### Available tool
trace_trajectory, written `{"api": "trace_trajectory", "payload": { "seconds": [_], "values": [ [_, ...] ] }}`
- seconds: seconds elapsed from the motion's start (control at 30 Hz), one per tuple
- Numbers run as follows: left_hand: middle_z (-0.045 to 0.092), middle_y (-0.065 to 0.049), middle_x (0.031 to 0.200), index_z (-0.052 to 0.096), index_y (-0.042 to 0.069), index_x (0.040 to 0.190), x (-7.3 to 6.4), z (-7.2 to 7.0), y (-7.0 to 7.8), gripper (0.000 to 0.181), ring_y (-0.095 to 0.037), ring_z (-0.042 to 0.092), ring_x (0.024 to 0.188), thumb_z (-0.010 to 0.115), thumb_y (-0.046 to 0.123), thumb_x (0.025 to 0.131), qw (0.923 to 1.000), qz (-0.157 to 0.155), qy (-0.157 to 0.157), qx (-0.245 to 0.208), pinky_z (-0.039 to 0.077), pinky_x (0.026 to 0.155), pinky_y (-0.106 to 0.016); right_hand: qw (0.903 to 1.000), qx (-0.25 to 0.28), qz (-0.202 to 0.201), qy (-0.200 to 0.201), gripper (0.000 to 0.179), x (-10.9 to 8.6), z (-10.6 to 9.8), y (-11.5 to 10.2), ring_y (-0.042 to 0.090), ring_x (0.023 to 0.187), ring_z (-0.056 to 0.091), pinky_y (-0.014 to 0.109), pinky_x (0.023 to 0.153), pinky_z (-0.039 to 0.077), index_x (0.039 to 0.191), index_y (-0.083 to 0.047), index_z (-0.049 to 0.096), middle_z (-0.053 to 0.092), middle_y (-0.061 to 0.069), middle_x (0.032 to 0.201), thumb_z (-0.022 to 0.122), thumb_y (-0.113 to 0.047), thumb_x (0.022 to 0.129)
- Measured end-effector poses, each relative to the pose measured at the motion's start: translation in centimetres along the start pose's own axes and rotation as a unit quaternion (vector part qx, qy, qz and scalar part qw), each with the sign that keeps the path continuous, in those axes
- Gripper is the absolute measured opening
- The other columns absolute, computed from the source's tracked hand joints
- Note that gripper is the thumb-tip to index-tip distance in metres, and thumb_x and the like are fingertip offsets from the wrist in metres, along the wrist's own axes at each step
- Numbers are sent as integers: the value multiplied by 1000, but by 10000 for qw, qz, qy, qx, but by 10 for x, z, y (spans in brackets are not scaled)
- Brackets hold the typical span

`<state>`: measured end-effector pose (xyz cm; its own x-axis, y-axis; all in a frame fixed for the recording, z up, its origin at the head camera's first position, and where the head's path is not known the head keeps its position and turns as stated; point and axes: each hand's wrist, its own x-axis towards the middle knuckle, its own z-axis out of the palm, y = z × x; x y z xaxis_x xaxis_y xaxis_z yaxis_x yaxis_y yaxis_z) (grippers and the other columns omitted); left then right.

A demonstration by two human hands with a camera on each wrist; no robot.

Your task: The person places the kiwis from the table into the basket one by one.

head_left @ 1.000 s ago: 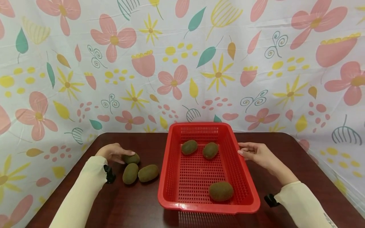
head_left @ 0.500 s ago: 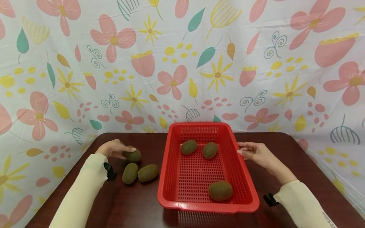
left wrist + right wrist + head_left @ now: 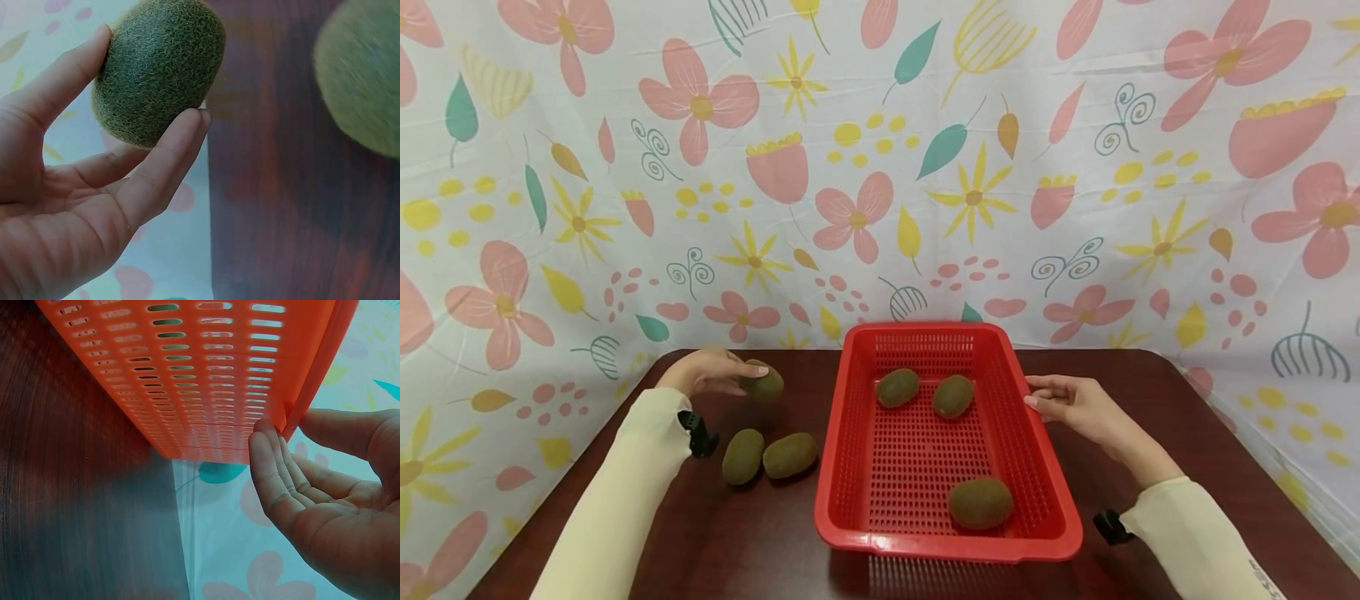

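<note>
My left hand (image 3: 713, 372) pinches a fuzzy brown-green kiwi (image 3: 764, 382) between thumb and fingers, raised above the table. In the left wrist view this kiwi (image 3: 159, 69) fills the space between the fingertips. Two more kiwis, one upright (image 3: 743, 457) and one lying sideways (image 3: 791, 456), rest on the table just below that hand. A red perforated plastic basket (image 3: 951, 547) holds three kiwis: two toward the back, one near the front right. My right hand (image 3: 1078, 406) holds the basket's right rim, with the thumb and fingers either side of its lip (image 3: 312, 369).
A dark reddish-brown table (image 3: 752, 542) lies under everything, its back edge against a hanging flower-print cloth (image 3: 880, 167). The basket's tall side wall stands between the left-hand kiwis and the ones inside.
My left hand has lifted its kiwi off the table, away from the other two, and moved it slightly back and right. My right hand and the basket stay in place.
</note>
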<state>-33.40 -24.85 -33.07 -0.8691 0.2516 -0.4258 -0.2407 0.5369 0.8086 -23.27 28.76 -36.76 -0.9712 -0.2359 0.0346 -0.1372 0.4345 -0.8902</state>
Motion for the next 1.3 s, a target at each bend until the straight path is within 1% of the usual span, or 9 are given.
{"api": "trace_trajectory", "payload": {
  "seconds": [0.07,0.23,0.4,0.5,0.6,0.8,1.0,1.1,1.3],
  "values": [
    [16,-37,148,13,-21,143,2,1,5,86,-46,34,133,67,21,92,10000,53,-21,-60,46,97,-44,10000,0,10,9,61,0,0,0,21,87,69,48,83,54,138,13,41,65,23,109,64,-22,94],
    [16,-34,150,8,-15,147,4,5,19,92,-42,46,126,69,24,91,9998,187,36,-4,49,94,-41,10000,-12,-24,16,60,0,1,1,21,86,69,49,83,53,137,13,41,66,23,108,64,-21,94],
    [25,-32,148,15,-13,147,2,10,35,89,-36,57,115,71,25,89,9994,323,127,68,52,90,-37,10000,-25,-42,3,59,0,0,1,21,87,69,49,82,53,137,13,41,65,23,108,64,-20,94],
    [27,-30,148,23,-15,145,1,16,47,84,-35,58,113,72,24,88,9992,372,163,29,53,87,-35,10000,-54,-40,19,60,-1,0,0,22,87,69,49,82,53,137,13,42,65,23,109,64,-21,94],
    [27,-29,149,22,-14,146,0,22,60,86,-35,57,116,73,22,87,9989,434,153,-46,53,87,-35,9999,-89,-47,23,59,-1,0,0,23,88,69,49,82,53,137,13,42,66,23,109,64,-22,94],
    [34,-25,141,29,-11,143,2,37,81,78,-32,56,115,74,19,86,9978,646,93,-97,53,87,-35,10000,-47,-18,21,60,-1,0,0,23,87,69,47,82,54,138,13,41,65,23,109,64,-22,94],
    [39,-23,137,35,-12,140,6,54,103,73,-27,64,101,74,17,86,9971,746,6,-138,53,87,-34,10000,-33,-59,-18,59,0,-1,1,21,86,69,47,81,54,137,13,41,65,24,109,63,-20,95],
    [47,-22,133,44,-8,136,9,64,114,67,-23,66,95,76,19,84,9975,708,-29,-26,53,88,-35,10000,-41,-55,-25,59,1,-1,0,21,86,69,48,81,54,137,13,41,65,24,108,63,-21,95],
    [48,-15,136,53,-4,131,18,88,134,59,-23,63,103,77,20,83,9956,865,-291,219,50,93,-39,10000,-66,-7,2,59,1,0,-2,23,87,69,45,81,55,137,13,41,66,23,108,63,-21,94]
  ]
}}
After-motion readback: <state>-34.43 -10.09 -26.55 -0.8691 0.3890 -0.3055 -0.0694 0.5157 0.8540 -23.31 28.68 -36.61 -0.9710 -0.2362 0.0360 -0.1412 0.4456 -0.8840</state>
